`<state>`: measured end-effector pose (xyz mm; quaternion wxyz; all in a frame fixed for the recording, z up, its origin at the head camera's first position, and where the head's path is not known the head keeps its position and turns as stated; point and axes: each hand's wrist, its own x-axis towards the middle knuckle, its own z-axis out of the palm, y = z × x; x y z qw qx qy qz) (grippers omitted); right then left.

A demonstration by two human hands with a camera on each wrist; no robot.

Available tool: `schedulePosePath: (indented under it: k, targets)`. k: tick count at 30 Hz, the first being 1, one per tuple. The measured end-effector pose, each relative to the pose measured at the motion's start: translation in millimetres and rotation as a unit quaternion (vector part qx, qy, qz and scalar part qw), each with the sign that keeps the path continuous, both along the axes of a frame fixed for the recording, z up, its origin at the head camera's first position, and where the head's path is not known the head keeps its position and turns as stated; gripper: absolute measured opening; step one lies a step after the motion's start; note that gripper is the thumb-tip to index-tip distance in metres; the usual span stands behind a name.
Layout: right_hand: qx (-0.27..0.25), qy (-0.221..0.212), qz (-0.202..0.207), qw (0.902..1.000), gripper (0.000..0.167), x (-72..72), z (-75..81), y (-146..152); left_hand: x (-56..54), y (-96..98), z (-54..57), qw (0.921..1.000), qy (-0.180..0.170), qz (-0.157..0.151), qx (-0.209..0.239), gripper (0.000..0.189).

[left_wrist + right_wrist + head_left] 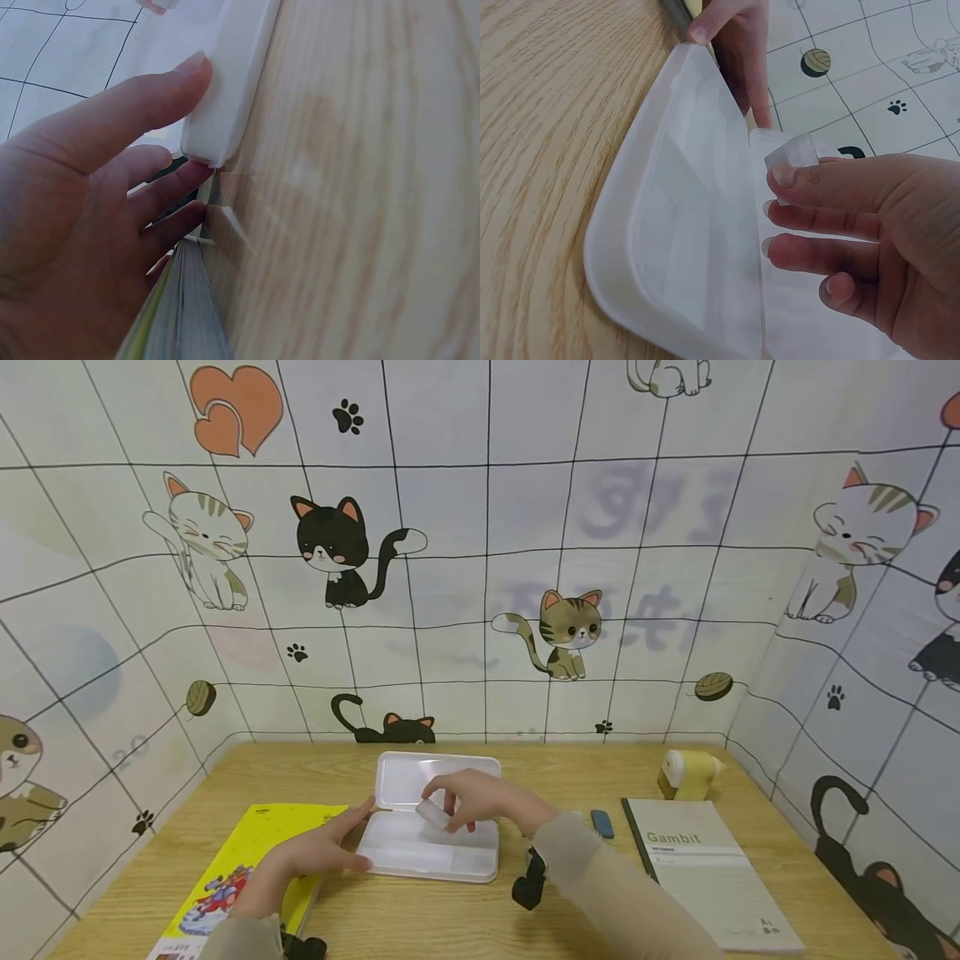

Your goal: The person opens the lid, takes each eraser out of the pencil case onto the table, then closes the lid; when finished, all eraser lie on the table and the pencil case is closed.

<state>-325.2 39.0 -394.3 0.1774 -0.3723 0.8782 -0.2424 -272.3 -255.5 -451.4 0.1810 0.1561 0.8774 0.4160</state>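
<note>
A white translucent pencil case (405, 853) lies with its lid (400, 781) folded back, its tray toward me. My left hand (324, 846) holds the tray's left end, thumb at the near corner and fingers at the far side. In the left wrist view the thumb touches the side wall of the case (238, 82). Above the case, my right hand (480, 797) pinches a small clear plastic piece (432, 815) between thumb and index finger. The right wrist view shows this piece (799, 152) raised clear of the tray, with the other fingers loosely bent.
A yellow book (247, 852) lies left, partly under the left forearm. To the right are a blue eraser (602, 824), a "Gambit" notebook (720, 877) and a yellow-and-white object (690, 774). Cat-patterned cloth (450, 568) walls the wooden table (420, 918) at back and sides.
</note>
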Motion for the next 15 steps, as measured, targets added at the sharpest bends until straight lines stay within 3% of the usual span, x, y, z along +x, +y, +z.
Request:
schedulePosePath:
  k: [5, 10, 15]
  targets:
    - [-0.019, -0.007, -0.005, 0.9998, 0.057, 0.2, -2.1, 15, 4.7, 4.0, 8.0, 1.0, 0.001, -0.007, -0.002, 0.102]
    - [-0.034, -0.008, -0.005, 0.9994, 0.057, 3.5, -0.5, 32, 7.6, 5.3, 9.8, 0.9996, 0.013, -0.013, -0.022, 0.103]
    - [-0.034, -0.012, -0.019, 0.9992, 0.056, 8.2, 1.8, 49, 5.1, 3.3, 9.2, 0.9998, 0.0, -0.011, -0.014, 0.104]
